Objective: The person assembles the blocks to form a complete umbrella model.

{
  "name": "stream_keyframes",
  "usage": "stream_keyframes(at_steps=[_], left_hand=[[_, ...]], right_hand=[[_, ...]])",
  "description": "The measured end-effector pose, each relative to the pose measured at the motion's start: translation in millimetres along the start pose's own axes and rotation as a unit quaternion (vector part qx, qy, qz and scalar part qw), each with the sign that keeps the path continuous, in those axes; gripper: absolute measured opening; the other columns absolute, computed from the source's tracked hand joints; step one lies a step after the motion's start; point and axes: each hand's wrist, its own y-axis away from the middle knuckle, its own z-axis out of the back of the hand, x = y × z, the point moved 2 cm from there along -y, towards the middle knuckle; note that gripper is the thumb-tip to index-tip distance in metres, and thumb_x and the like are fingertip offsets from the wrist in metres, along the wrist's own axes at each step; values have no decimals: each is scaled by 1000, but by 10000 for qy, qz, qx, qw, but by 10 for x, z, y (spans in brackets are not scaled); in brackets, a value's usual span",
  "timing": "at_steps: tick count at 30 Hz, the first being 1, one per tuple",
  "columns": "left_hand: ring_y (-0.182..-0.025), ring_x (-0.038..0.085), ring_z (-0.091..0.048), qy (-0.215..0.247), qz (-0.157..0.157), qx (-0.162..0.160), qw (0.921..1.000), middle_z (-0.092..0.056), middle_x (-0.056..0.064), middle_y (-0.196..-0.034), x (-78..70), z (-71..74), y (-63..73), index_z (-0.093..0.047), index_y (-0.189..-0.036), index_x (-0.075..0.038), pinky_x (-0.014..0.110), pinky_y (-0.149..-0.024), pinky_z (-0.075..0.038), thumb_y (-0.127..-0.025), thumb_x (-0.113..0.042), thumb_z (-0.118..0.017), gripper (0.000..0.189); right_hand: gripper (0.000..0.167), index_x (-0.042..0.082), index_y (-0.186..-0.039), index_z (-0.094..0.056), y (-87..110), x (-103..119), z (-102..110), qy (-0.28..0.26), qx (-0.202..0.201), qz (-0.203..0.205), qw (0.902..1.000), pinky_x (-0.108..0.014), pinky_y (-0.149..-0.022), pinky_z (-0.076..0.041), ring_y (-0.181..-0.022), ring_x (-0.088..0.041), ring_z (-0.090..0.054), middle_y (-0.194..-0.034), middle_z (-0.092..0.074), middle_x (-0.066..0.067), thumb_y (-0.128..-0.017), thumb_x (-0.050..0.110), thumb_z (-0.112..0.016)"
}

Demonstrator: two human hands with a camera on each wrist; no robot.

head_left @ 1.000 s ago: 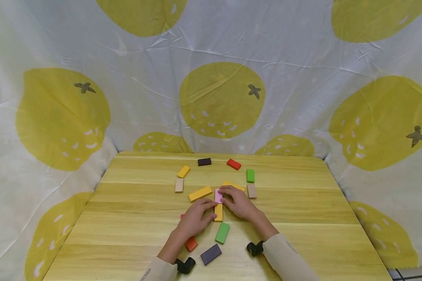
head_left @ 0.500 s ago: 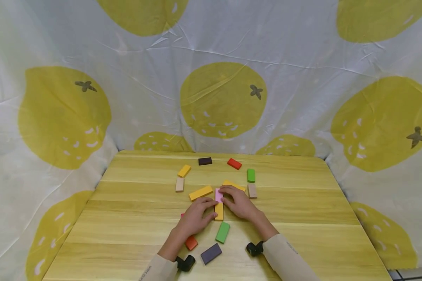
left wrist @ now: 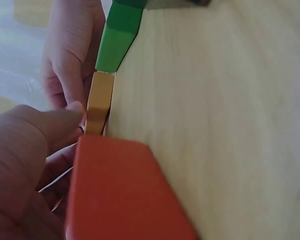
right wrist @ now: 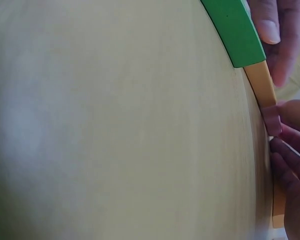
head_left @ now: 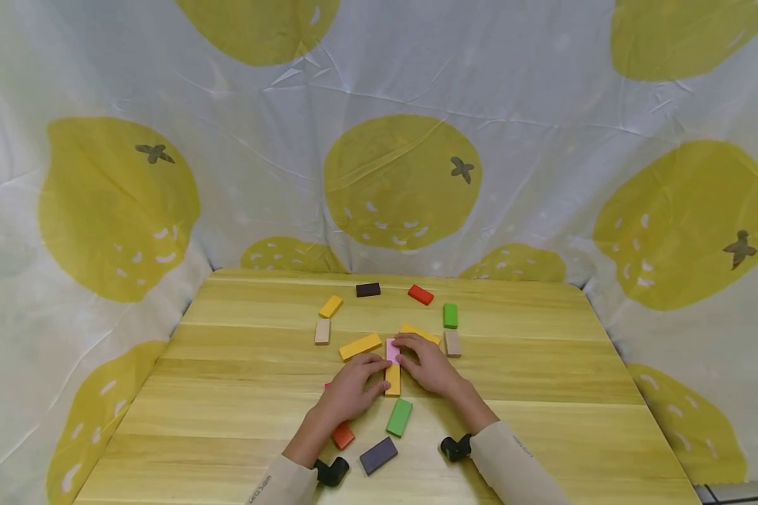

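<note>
At the table's middle a pink wooden block [head_left: 392, 350] lies end to end with a yellow wooden block [head_left: 393, 381], both flat. My right hand [head_left: 431, 362] pinches the pink block, index finger at its far part and thumb at its right side. My left hand [head_left: 349, 395] touches the yellow block's left side with the thumb; its index fingertip rests where the two blocks meet. In the left wrist view that thumb [left wrist: 65, 122] lies against the yellow block. A red block [left wrist: 120, 190] sits close beneath the left wrist, and a green block [head_left: 399, 417] lies nearer.
Around the hands more blocks lie flat: yellow [head_left: 360, 347], another yellow partly behind the right hand [head_left: 418, 332], black [head_left: 368, 290], red [head_left: 420, 294], green [head_left: 450, 315], plain wood [head_left: 323, 332] and dark purple [head_left: 379, 456]. A lemon-print cloth [head_left: 530, 189] hangs behind the table.
Both hands keep their places at the pink and yellow blocks. Only the head view has shifted slightly; no block has visibly moved on the table.
</note>
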Motion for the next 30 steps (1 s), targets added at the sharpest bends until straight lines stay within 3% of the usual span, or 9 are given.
stream_keyframes(at_steps=[6,13,20,30], left_hand=[[-144,26,-47,-96,48,232,9997,-52,5,-153,66,40,-56,-57,-149,-17,46,-117,-45,-97,-52,-67,63],[-155,27,-32,-306,-315,501,9978,-39,1,-165,143,69,-180,-46,-157,-18,50,-124,-34,-83,-72,-71,95],[-158,27,-27,-781,-473,682,9935,-40,-4,-165,221,75,-260,-45,-158,-21,48,-130,-20,-90,-72,-61,86],[-156,26,-32,-895,-354,751,9925,-45,-5,-162,196,89,-276,-49,-156,-24,50,-127,-29,-90,-71,-63,82]], right_hand=[[36,14,-141,-62,16,4,20,-76,75,-44,9999,-47,-120,-40,-143,-25,-50,-149,-57,-3,-106,22,-60],[40,8,-144,-58,70,28,72,-245,-42,-20,9997,-49,-120,-41,-142,-29,-51,-147,-58,-8,-105,19,-61],[41,7,-144,-57,135,46,98,-265,-110,-28,9996,-49,-118,-43,-139,-28,-54,-143,-62,-8,-104,17,-61],[41,12,-143,-58,356,107,192,-293,-193,-197,9992,-48,-115,-45,-138,-25,-55,-143,-62,-4,-105,26,-62]])
